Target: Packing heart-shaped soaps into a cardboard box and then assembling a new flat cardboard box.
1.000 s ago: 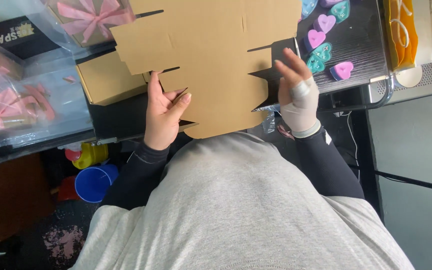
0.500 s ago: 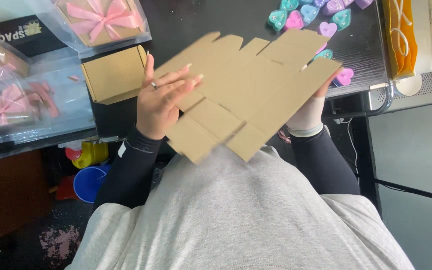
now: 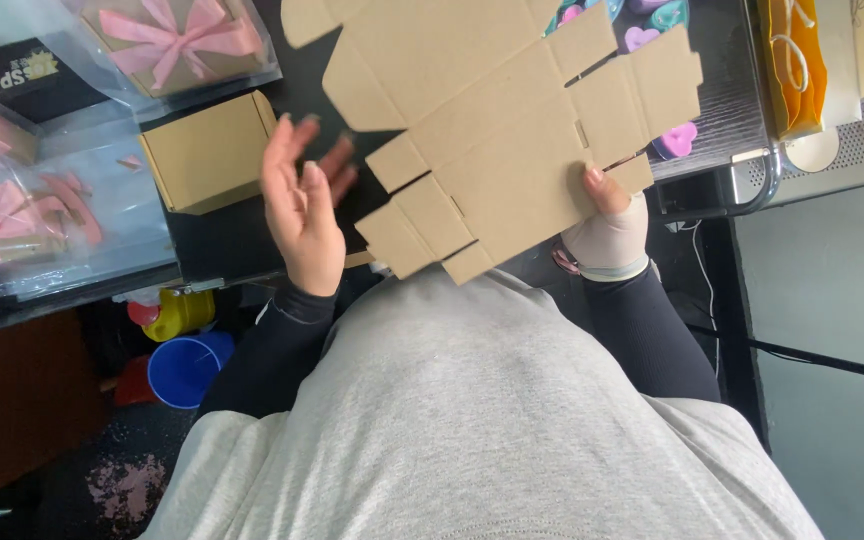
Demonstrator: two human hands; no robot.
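1. One flat cardboard blank (image 3: pixel 512 130), brown and die-cut with flaps and slits, was held tilted above the table edge, in front of the chest.
2. The blank was pinched at its lower right edge by the right hand (image 3: pixel 607 225), the thumb laid on the face and the fingers hidden behind; a pale wrap was seen over that hand.
3. The left hand (image 3: pixel 302 205) was held apart from the blank, just to its left, with the fingers spread and nothing gripped.
4. One folded brown box (image 3: pixel 207 150) was set on the table, just beyond the left hand.
5. Three clear-wrapped gift packs with pink bows (image 3: pixel 177 35) were counted at the left: one at the top and two lower down, near the frame edge.
6. One black label (image 3: pixel 22 75) with pale print was seen between the packs.
7. Four small hearts (image 3: pixel 679 140), pink, lilac and teal, were counted past the blank's upper edge; more may have been hidden behind it.
8. One orange bag (image 3: pixel 792 65) with white cord handles lay at the far right.
9. The table (image 3: pixel 242 240) was dark, with a ribbed grey mat (image 3: pixel 727 120) at its right end.
10. Below the table, one blue cup (image 3: pixel 187 365) and one yellow container (image 3: pixel 177 312) were seen on a dark floor.
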